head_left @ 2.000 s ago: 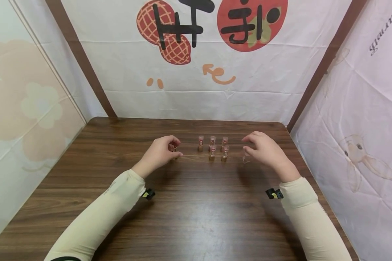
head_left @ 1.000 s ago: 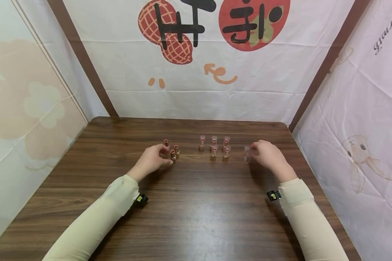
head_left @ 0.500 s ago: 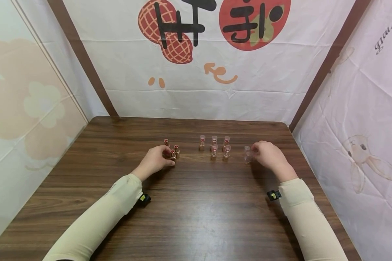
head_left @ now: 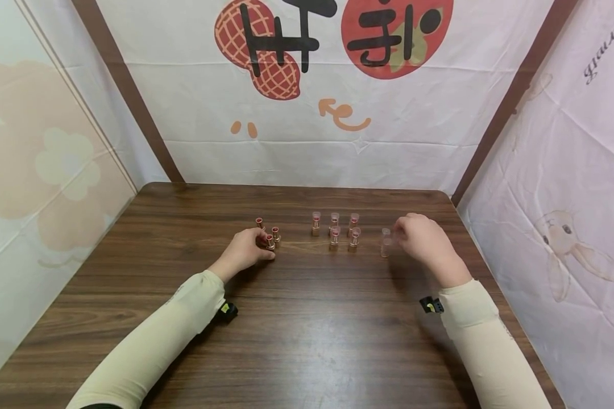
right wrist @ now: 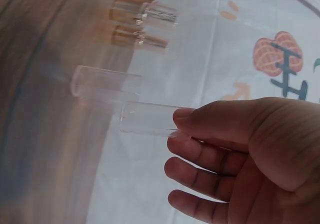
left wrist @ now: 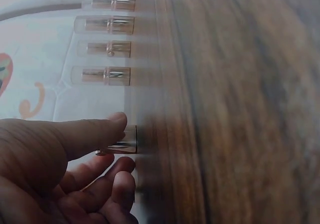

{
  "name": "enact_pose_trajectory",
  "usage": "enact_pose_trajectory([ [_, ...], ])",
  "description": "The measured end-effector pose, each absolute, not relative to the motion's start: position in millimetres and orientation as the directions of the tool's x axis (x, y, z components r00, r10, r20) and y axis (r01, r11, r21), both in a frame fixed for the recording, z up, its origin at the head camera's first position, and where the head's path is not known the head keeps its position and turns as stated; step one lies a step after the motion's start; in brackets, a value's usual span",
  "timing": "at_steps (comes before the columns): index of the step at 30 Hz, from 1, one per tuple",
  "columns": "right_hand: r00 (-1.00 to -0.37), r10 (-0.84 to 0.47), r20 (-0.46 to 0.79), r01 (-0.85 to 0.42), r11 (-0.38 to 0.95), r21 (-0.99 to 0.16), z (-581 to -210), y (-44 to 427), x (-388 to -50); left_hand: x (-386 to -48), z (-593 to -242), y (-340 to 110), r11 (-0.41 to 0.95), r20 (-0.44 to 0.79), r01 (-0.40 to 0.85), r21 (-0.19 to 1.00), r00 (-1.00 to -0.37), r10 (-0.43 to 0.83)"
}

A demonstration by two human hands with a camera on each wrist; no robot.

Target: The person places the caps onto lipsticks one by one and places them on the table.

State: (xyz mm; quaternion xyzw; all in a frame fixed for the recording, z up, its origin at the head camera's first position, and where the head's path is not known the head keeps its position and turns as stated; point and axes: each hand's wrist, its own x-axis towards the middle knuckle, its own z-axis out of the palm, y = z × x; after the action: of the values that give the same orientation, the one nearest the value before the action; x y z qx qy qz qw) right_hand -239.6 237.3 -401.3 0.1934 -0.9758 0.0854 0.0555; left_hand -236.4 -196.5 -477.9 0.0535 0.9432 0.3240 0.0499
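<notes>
Gold lipstick (left wrist: 129, 139) is pinched by left hand (head_left: 241, 250), clear cap (right wrist: 149, 118) by right hand (head_left: 426, 243).

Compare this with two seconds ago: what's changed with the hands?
The left hand has moved slightly left and nearer the wearer, bringing three uncapped tubes into view; it now holds the front tube. The right hand has shifted slightly right; its fingers, spread apart before, now pinch a clear cap. The five capped tubes stayed put.
</notes>
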Motion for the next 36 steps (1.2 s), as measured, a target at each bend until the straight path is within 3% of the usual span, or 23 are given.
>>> enact_pose_trajectory([
  [19,-0.889,-0.410,0.203,-0.439,0.889,-0.128,-363.7,222.4,-229.6,-235.7,-475.1,-196.6,0.789,-0.065,0.067,0.610,-0.989,0.133],
  [36,-0.863,-0.469,0.187,-0.500,0.844,-0.195,-345.6,199.2,-235.2,-215.6,-456.7,-154.4,0.744,0.044,0.219,0.631,-0.968,0.248],
])
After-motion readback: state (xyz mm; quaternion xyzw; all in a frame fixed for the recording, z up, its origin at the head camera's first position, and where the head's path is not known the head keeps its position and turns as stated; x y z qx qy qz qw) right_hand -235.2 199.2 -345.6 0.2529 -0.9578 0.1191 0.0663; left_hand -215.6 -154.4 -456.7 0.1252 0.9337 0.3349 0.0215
